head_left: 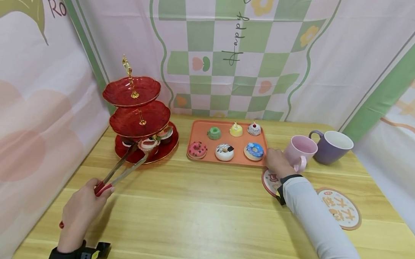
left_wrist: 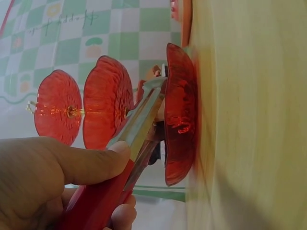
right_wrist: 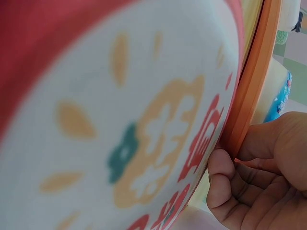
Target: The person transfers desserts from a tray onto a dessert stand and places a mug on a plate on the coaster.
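Note:
My left hand [head_left: 82,207] holds the red handles of metal tongs [head_left: 130,169], thumb on top in the left wrist view. The tong tips are at a small cream-topped cake [head_left: 148,144] on the bottom tier of a red three-tier stand [head_left: 129,121]; other cakes sit beside it. With my right hand [head_left: 277,162] I grip the right edge of an orange tray [head_left: 239,155], fingers curled at its rim [right_wrist: 254,81] in the right wrist view. The tray bears a pink doughnut [head_left: 197,149], a white doughnut [head_left: 222,154], a blue doughnut [head_left: 253,153] and three smaller cakes behind.
A pink mug [head_left: 297,149] stands just right of my right hand, a purple mug [head_left: 326,154] beyond it. One round coaster [head_left: 269,182] lies partly beneath my right wrist, another coaster [head_left: 342,210] farther right. Patterned cloth [head_left: 229,88] hangs behind the wooden table [head_left: 191,212].

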The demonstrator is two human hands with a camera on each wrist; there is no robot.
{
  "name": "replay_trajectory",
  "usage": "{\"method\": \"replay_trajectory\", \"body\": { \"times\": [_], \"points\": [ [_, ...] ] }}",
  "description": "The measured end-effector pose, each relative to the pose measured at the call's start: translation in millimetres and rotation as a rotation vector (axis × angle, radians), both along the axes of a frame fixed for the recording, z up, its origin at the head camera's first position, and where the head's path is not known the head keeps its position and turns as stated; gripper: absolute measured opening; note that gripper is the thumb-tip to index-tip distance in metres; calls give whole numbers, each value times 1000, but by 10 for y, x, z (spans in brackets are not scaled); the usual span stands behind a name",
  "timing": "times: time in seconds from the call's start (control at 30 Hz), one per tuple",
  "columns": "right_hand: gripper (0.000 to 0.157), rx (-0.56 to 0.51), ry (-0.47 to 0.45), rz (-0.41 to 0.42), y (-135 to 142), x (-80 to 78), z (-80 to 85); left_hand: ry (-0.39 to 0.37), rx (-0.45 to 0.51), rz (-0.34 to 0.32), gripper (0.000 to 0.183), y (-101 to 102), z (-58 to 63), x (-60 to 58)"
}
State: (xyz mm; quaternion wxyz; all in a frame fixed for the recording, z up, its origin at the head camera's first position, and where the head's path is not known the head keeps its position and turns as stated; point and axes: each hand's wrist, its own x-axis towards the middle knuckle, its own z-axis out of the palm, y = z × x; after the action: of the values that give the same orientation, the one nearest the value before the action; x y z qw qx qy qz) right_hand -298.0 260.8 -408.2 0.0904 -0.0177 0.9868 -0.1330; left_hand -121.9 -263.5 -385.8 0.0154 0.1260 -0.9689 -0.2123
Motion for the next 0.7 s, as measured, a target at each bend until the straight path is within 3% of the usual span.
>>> {"method": "replay_trajectory", "body": {
  "times": [0.7],
  "points": [
    [23, 11, 8, 13, -6, 1, -12, -25, 40, 1, 57, -15, 4, 34]
  ]
}}
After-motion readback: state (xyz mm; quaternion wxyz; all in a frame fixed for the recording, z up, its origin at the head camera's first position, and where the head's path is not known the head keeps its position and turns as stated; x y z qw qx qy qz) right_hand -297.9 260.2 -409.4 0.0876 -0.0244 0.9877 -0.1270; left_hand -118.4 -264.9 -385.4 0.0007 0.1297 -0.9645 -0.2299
